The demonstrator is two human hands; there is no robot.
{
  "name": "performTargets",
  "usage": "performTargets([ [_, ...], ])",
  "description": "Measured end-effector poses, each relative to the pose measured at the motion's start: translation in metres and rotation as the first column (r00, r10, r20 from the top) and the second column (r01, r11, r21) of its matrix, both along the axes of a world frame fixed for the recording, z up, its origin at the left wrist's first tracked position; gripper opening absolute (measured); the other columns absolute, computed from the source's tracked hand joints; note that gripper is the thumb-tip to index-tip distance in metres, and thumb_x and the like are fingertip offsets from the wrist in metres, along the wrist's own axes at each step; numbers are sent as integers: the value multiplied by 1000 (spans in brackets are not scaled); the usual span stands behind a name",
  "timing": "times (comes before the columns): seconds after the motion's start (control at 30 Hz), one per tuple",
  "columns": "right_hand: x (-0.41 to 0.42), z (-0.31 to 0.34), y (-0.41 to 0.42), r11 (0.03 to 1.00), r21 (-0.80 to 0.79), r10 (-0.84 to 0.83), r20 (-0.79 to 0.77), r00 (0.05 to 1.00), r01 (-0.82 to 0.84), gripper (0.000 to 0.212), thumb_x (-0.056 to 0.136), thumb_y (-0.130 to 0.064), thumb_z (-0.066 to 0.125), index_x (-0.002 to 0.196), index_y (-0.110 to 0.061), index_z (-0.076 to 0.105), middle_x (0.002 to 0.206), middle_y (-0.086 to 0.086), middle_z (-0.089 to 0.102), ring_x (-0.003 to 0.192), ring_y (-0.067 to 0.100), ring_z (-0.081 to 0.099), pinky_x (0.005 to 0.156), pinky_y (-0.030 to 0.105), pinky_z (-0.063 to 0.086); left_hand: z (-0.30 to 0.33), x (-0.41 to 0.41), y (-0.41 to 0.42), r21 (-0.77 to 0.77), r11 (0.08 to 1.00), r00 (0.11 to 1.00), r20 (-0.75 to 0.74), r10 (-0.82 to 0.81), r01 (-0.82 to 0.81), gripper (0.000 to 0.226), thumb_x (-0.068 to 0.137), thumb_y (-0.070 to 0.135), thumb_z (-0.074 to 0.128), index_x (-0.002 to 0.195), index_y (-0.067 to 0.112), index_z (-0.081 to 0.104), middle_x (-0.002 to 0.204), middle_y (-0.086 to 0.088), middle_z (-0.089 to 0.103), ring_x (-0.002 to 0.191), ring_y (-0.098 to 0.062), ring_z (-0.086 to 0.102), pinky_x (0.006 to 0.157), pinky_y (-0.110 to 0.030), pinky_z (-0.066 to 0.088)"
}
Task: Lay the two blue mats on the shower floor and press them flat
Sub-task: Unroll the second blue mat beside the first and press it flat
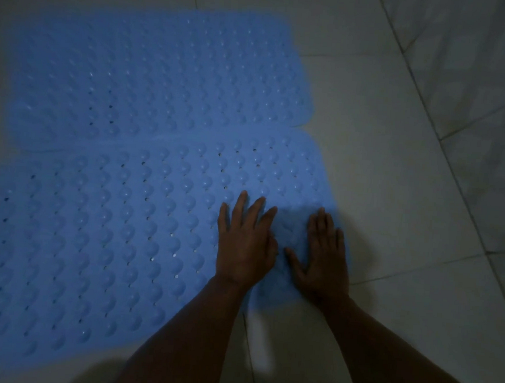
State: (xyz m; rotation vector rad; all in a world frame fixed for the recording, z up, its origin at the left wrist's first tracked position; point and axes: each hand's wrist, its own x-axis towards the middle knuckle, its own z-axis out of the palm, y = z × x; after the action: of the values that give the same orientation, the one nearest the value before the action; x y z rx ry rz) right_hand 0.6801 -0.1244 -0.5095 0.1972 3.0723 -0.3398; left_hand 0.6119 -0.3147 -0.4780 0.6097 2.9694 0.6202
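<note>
The shower floor (383, 140) was made of big pale tiles with thin dark lines between them. The room was dim.

Two blue mats lay on that floor, side by side, with their long edges touching or slightly overlapping; it was hard to tell which. The far mat (152, 73) lay flat at the top of the view. The near mat (99, 234) lay flat just below it and reached a little more to the right. Both mats were covered in rows of round bumps and small holes.

Two bare arms came up from the bottom of the view. The left hand (244, 244) rested palm down on the near mat, close to its right end. Its fingers (240, 202) were straight and spread a bit apart, pressing on the mat. The right hand (324, 256) lay palm down just beside it, right at the right edge of the same mat. Its fingers were straight and close together, and its thumb stuck out toward the left hand. Neither hand gripped anything.
</note>
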Motion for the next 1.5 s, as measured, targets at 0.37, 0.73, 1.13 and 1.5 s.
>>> performTargets([
  [0.37, -50, 57, 8, 998, 9, -58, 365, 929, 59, 77, 95, -61, 20, 141, -9, 53, 150, 18, 50, 138, 34, 49, 111, 49, 43, 22, -14, -49, -74, 996, 989, 132, 65, -55, 57, 86, 39, 44, 137, 19, 60, 151, -9, 52, 150, -37, 32, 112, -51, 38],
  [0.73, -170, 140, -87, 997, -22, 81, 402, 912, -78, 45, 100, -50, 48, 135, -23, 60, 140, 7, 60, 129, 30, 55, 107, 45, 46, 88, -83, -132, -276, 952, 940, 270, 211, -134, 61, 100, 44, 46, 156, 26, 31, 167, -3, 24, 157, -30, 6, 120, -46, 24],
  [1.13, -187, 155, -151, 989, -142, 102, 441, 892, -42, 44, 97, -49, 53, 132, -24, 62, 138, 4, 60, 128, 27, 56, 107, 40, 46, 112, -117, -161, -289, 955, 906, 381, 182, -70, 61, 100, 43, 46, 157, 26, 31, 166, -3, 25, 157, -30, 7, 120, -49, 26],
  [1.5, -138, 327, -160, 963, -261, 72, 489, 869, 67, 33, 95, -43, 61, 122, -26, 67, 129, 4, 63, 125, 25, 58, 106, 38, 46, 297, -58, -173, -266, 958, 755, 605, 253, -107, 59, 100, 42, 47, 155, 24, 35, 164, -4, 30, 156, -32, 10, 118, -50, 29],
])
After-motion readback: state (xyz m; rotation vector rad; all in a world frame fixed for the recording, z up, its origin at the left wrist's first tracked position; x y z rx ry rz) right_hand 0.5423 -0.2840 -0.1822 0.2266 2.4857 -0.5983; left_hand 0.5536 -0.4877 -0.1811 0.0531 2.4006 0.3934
